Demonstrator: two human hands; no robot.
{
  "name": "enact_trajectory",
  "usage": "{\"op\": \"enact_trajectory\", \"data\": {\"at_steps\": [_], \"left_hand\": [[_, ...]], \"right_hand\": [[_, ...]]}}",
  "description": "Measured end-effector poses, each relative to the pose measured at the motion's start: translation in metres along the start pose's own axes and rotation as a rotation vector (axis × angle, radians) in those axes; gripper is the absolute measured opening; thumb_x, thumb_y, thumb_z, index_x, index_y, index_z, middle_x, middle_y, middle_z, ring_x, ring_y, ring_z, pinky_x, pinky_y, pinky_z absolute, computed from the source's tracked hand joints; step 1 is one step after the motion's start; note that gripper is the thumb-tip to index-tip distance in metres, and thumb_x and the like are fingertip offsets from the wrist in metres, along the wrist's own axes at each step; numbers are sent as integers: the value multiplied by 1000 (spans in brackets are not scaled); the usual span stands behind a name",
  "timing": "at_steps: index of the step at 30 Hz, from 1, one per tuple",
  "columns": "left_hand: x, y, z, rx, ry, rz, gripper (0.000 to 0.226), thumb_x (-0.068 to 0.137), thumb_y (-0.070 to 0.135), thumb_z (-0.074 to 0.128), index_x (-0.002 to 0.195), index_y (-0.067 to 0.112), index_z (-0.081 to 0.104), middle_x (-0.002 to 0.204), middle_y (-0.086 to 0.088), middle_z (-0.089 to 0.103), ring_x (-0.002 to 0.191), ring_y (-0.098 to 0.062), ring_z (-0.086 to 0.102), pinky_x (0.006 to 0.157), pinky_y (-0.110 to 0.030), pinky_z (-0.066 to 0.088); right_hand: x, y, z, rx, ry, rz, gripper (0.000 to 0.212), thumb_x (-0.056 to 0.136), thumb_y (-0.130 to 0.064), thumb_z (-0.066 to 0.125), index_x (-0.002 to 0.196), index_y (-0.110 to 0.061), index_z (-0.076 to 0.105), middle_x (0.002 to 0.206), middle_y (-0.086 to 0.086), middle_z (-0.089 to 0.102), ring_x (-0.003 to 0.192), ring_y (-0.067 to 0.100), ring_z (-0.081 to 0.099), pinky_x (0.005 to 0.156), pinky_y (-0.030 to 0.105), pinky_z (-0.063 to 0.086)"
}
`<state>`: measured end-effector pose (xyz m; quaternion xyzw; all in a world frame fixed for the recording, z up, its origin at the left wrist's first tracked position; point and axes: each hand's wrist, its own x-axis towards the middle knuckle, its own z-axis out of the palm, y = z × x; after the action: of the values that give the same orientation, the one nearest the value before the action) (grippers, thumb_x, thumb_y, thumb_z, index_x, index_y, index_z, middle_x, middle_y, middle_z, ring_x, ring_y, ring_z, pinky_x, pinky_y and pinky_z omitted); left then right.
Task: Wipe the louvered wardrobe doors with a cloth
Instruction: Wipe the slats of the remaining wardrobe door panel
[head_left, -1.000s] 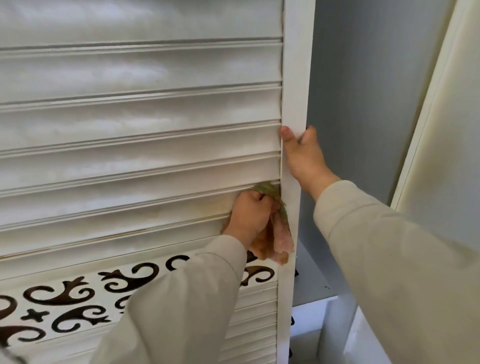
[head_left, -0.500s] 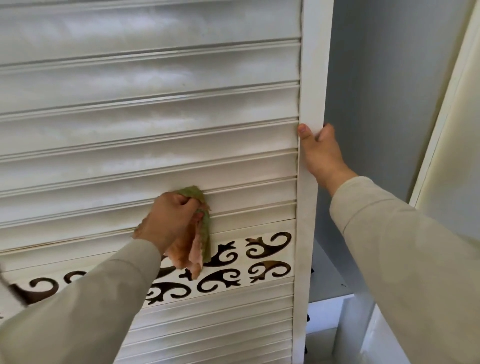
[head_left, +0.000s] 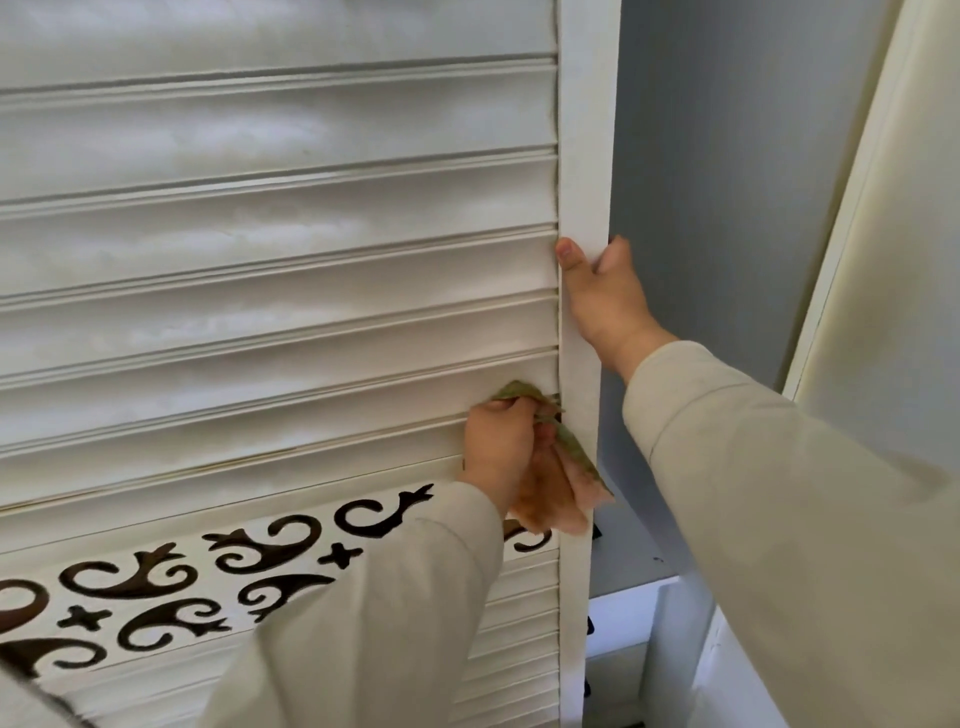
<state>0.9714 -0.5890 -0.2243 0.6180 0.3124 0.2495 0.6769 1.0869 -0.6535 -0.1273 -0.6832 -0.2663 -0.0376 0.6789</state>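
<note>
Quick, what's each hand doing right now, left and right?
Left hand: closed on the cloth, pressing it to a slat at the door's right end.
Right hand: gripping the edge of the door frame.

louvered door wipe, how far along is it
Done: can't tell; the upper slats look streaky. In hand: left hand presses the cloth at a low slat's right end; right hand steadies the door frame. Left: seemingly the finer slats below.
</note>
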Motion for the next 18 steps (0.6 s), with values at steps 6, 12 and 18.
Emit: {"op": "enact_trajectory", "data": {"at_steps": [6, 12, 18], "left_hand": [[-3, -7, 28, -44, 80, -106, 16, 73, 16, 64, 63, 9, 73, 60, -8, 67, 60, -25, 60, 64, -34, 54], [-6, 3, 7, -58, 276, -124, 16, 78, 10, 63, 63, 10, 67, 67, -6, 66, 73, -30, 65, 71, -34, 56], [-2, 3, -69, -98, 362, -144, 17, 68, 9, 66, 53, 15, 73, 60, -8, 62, 56, -27, 58, 57, -35, 56]], "right_hand": [[2, -1, 0, -4, -4, -9, 41, 99, -44, 54, 123, -14, 40, 101, -13, 55, 91, 3, 54, 78, 18, 39], [-2, -5, -2, -14, 6, -14, 44, 98, -44, 55, 126, -13, 41, 99, -14, 55, 91, 4, 54, 81, 21, 38], [-5, -8, -3, -13, 23, -14, 47, 98, -44, 55, 132, -14, 41, 112, -8, 56, 102, 11, 55, 86, 23, 39]]}}
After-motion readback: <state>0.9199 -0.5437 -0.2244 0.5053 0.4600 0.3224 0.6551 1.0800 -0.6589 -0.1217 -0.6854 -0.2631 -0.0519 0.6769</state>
